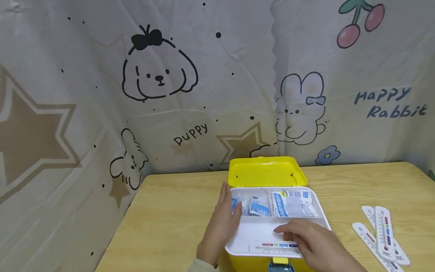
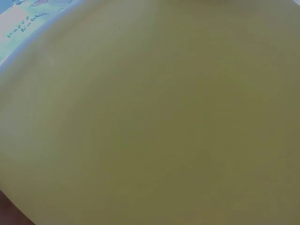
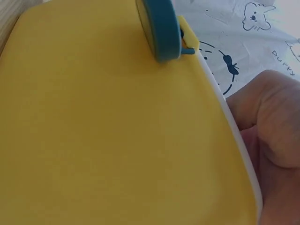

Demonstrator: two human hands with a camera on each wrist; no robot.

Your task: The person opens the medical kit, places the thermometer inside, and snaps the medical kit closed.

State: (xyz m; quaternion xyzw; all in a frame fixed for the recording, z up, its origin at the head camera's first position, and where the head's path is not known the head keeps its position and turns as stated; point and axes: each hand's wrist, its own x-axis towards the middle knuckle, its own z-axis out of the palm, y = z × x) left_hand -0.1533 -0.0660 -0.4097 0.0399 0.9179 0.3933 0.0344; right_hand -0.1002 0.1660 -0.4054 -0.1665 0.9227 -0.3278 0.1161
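Note:
A yellow first-aid box (image 3: 117,122) stands lid-up with a white tray (image 1: 255,228) inside its rim. My left hand (image 1: 222,224) rests along the box's left side, fingers straight, thumb over the rim. Above the front compartment is my right hand (image 1: 310,240), its index finger stretched leftward and the other fingers bent under. A white thermometer card (image 1: 272,247) lies along the compartment's front; the right hand covers its right end, so any grip there is hidden. Blue-and-white packets (image 1: 259,207) and a gauze packet (image 1: 293,204) fill the rear compartments. Yellow box wall fills the left wrist view.
Several more thermometer cards (image 1: 384,234) lie overlapped on the wooden table (image 1: 170,215) to the right of the box. The open yellow lid (image 1: 266,172) leans back behind the tray. A blue-grey latch (image 1: 281,266) hangs at the box's front. Behind stands a printed cloth (image 1: 217,94).

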